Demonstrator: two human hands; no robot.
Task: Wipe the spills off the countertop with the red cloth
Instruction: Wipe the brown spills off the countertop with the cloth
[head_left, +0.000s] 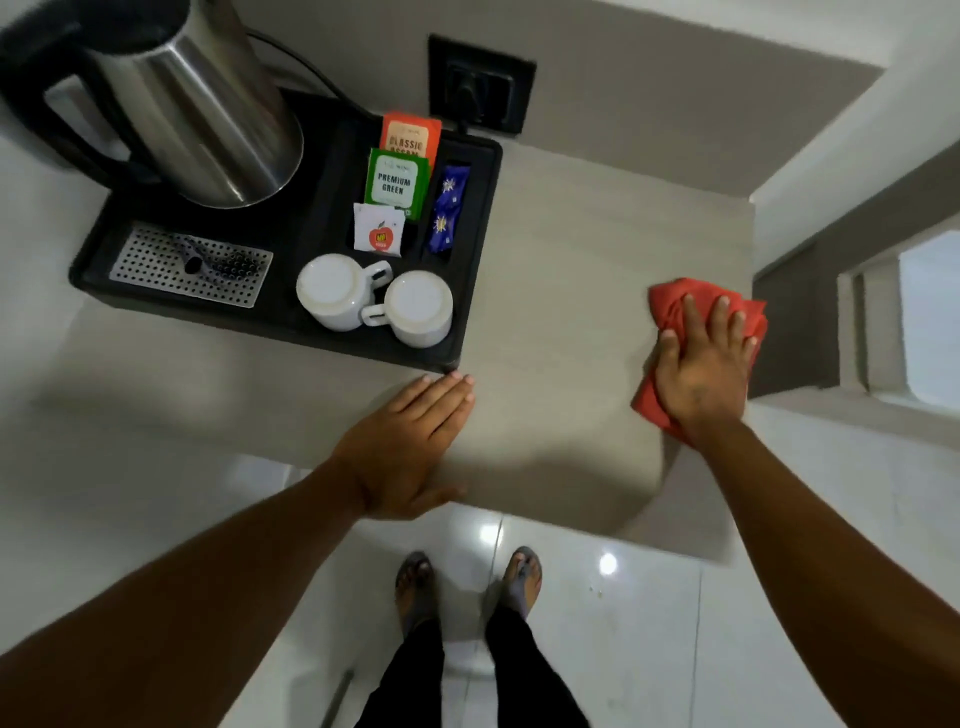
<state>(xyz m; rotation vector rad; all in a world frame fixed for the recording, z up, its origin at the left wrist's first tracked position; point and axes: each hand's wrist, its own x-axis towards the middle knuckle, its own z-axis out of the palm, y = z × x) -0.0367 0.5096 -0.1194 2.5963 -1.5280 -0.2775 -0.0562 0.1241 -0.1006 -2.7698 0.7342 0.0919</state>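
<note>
The red cloth (670, 306) lies bunched on the right end of the beige countertop (561, 291), close to its right edge. My right hand (701, 369) presses flat on top of the cloth, fingers spread. My left hand (410, 441) rests flat on the counter's front edge, fingers together, holding nothing; its fingertips almost touch the near right corner of the black tray (470, 249). I cannot make out any spill on the bare counter surface.
The black tray carries a steel kettle (208, 109), two upturned white cups (332, 296) (418, 309), tea sachets (396, 182) and a perforated metal grid (192, 265). A wall socket (480, 83) sits behind. Glossy floor tiles and my feet (467, 582) lie below the counter.
</note>
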